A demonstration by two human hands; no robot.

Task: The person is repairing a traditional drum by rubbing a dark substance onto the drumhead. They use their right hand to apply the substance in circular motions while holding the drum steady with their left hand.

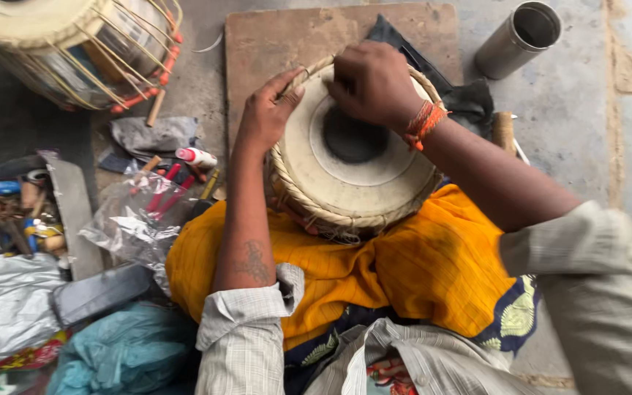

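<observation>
A small hand drum with a cream skin, a black centre spot and a braided rim rests on my lap, over yellow cloth. My left hand grips the drum's far left rim, fingers curled over the braid. My right hand is closed over the far edge of the skin, next to the black spot; whether it holds anything is hidden. An orange thread band circles my right wrist.
A second, larger drum with straps lies at top left. A metal cylinder lies at top right. A wooden board sits under the drum. Tools, a small bottle and plastic bags clutter the left floor.
</observation>
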